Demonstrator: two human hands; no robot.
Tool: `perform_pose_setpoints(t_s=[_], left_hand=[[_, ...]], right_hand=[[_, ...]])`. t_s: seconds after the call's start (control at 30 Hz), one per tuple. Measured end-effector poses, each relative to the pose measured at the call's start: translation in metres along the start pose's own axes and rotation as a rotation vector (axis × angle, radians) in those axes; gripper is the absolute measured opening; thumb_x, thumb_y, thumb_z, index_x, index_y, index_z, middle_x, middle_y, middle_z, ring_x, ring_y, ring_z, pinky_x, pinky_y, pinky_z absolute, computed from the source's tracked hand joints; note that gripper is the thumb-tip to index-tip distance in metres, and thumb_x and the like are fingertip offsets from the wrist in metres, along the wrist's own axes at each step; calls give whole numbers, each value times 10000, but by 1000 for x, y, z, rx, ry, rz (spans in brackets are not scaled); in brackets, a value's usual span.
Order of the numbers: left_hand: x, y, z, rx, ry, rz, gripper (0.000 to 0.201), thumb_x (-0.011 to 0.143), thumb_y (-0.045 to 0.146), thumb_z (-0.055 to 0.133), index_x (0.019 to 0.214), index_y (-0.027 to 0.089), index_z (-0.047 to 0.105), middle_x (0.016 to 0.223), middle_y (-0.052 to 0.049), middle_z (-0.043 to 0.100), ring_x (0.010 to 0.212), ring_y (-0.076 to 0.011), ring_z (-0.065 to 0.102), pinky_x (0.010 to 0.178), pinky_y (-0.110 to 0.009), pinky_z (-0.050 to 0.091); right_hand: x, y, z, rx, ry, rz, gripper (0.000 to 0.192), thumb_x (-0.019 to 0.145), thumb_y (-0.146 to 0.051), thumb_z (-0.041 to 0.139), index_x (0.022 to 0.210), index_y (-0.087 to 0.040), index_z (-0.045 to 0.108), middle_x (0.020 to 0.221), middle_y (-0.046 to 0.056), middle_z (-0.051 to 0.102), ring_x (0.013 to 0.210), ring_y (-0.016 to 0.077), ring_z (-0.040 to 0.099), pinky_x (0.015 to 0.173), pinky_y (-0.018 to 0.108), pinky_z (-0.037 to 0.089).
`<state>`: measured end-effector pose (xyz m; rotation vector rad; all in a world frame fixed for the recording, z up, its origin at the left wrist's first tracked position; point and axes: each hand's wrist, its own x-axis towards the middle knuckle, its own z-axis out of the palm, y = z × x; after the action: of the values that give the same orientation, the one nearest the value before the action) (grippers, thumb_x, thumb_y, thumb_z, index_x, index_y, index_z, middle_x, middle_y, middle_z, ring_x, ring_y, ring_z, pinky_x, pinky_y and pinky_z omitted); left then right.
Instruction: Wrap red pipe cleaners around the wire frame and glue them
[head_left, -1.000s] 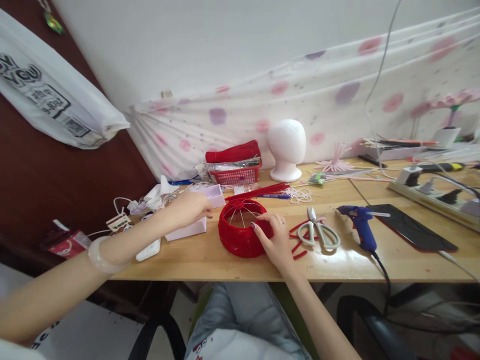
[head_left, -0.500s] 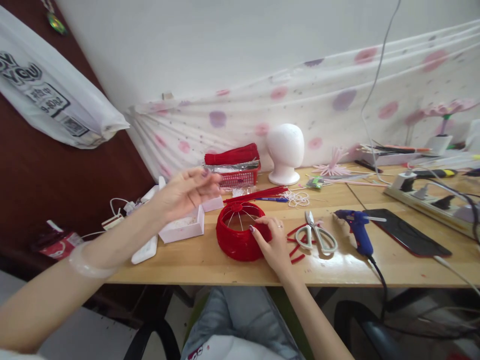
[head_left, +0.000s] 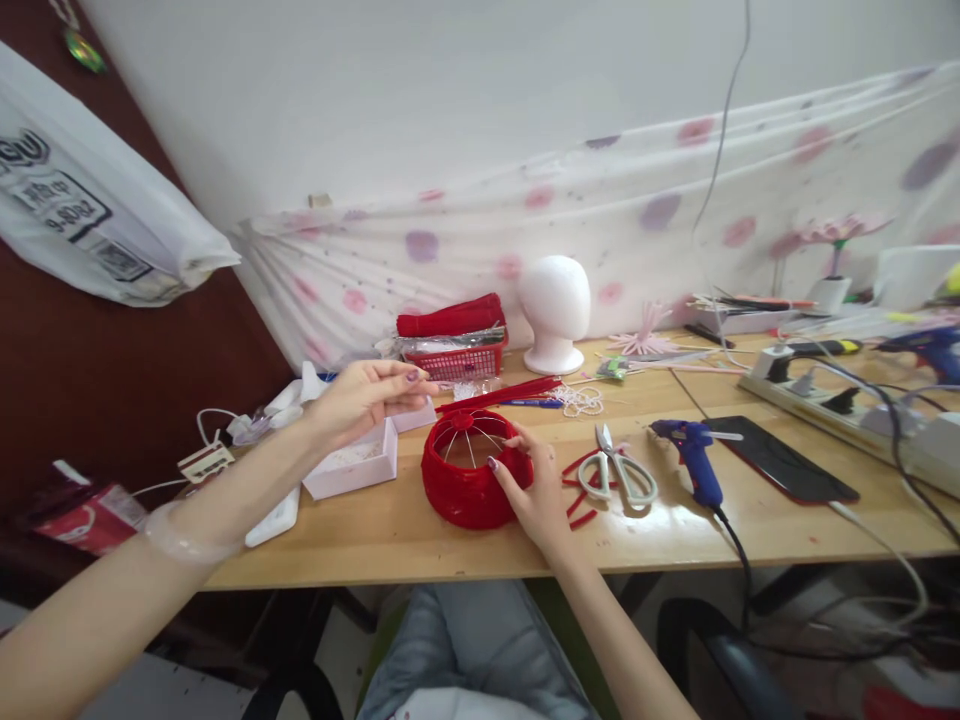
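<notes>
My right hand (head_left: 538,490) is curled over the right rim of a red fuzzy bowl-shaped frame (head_left: 469,495), thumb inside and fingers on the far side. Thin wires spread inside it from a red hub. Up to the left, my left hand (head_left: 375,398) hangs above a white open box (head_left: 356,470). Its fingertips are pinched together; anything between them is too small to make out. Red pipe cleaners (head_left: 517,393) lie behind the frame, next to a blue pen (head_left: 534,404) and a string of white beads (head_left: 581,401).
White-handled scissors (head_left: 616,470) rest on short red pieces to the right. Beyond are a blue glue gun (head_left: 696,465), a phone (head_left: 784,460) and a power strip (head_left: 832,410). A foam head (head_left: 555,310) and a red basket (head_left: 457,360) stand against the wall.
My left hand has lowered slightly, and its loosely spread fingers have come together in a pinch. My right hand stays on the red frame. The whole view has shifted slightly.
</notes>
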<state>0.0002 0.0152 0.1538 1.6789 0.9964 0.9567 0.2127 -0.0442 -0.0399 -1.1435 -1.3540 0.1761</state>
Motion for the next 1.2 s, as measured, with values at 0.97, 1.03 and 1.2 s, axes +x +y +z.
perform_pose_setpoints(t_s=[0.97,1.03,1.2], left_hand=[[63,-29,85,-24,-410,-20,224,740,212,882,758,133,672,730,3,716,709,-128,695,757,-289,597],[70,-21,74,-63,-380,-20,240,742,250,886,822,134,692,799,-26,730,772,-146,703,781,-304,599],[90,-2,45,-120,-342,-103,277,976,351,634,1167,151,637,1109,-66,682,903,-174,685,768,-356,607]], right_hand=[[-4,7,5,13,46,11,695,948,-362,623,1542,-261,277,1126,81,644,1073,257,618,1018,514,465],[-5,7,6,15,46,22,686,949,-362,619,1535,-261,278,1136,80,644,1074,252,621,1012,505,474],[-6,7,6,5,37,38,665,953,-364,611,1528,-265,291,1129,75,655,1074,254,624,998,502,482]])
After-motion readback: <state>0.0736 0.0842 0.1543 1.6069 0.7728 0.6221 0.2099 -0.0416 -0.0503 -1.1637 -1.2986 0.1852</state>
